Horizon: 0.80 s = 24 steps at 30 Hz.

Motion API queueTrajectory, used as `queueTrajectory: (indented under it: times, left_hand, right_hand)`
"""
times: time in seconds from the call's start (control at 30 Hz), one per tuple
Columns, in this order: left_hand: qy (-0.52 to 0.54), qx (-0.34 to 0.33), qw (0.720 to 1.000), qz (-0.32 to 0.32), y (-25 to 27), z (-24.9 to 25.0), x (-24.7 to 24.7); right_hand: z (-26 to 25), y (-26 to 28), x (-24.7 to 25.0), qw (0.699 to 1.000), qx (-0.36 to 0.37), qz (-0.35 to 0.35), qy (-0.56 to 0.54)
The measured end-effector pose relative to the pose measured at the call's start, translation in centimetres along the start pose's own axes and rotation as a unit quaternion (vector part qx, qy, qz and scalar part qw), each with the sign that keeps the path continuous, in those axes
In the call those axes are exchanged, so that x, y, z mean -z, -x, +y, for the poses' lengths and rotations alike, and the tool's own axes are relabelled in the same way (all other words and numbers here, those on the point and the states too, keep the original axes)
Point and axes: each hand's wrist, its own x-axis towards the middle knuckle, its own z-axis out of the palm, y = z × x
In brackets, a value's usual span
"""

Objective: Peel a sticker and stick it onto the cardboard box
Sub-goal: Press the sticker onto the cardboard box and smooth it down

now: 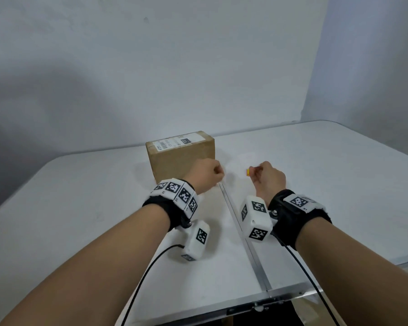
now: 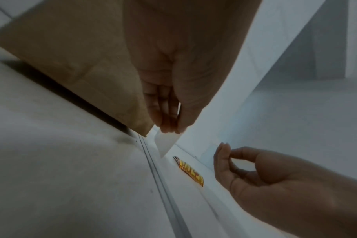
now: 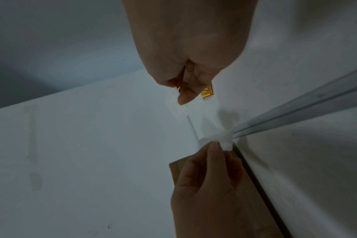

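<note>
— So, what's biggest on the white table (image 1: 80,220)?

— Easily the cardboard box (image 1: 181,158), standing toward the far edge, a white printed label (image 1: 174,143) on its top face. A metal seam (image 1: 243,234) runs across the table toward its right corner.

— And the hands?

— Both are raised just in front of the box, near each other but apart. The left hand (image 1: 206,174) sits before the box's right front corner, fingers curled, pinching a slip of white backing paper (image 2: 166,145) between thumb and fingertips.

— The right one?

— The right hand (image 1: 267,176) is just to the right of the left, well clear of the box. Its thumb and fingertips are curled together around the sticker (image 1: 248,172).

— Where's that sticker exactly?

— Small, yellow and red, sticking out of the right fingers toward the left hand, in the gap between the two hands, not touching the box or the backing paper.
</note>
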Motion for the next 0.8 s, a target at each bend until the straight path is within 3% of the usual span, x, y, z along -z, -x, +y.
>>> queueTrajectory:
  times: [0.27, 0.43, 0.57, 0.8]
  left_hand:
    - [-0.072, -0.051, 0.996, -0.008, -2.1, 0.2, -1.9]
    - [-0.036, -0.102, 0.989, 0.105, -2.1, 0.1, -1.7]
    - [-0.101, -0.176, 0.965, 0.168, -1.8, 0.4, -0.9]
    - [-0.155, -0.16, 0.95, 0.217, -1.4, -0.3, -0.6]
  right_hand:
    - [-1.3, -0.1, 1.0, 0.999, 0.024, -0.02, 0.021]
    - [-1.0, 0.5, 1.2, 0.995, 0.003, -0.086, 0.049]
    - [-1.1, 1.7, -0.2, 0.987, -0.022, -0.135, 0.086]
    - [-0.8, 2.8, -1.7, 0.982, -0.069, -0.138, 0.113]
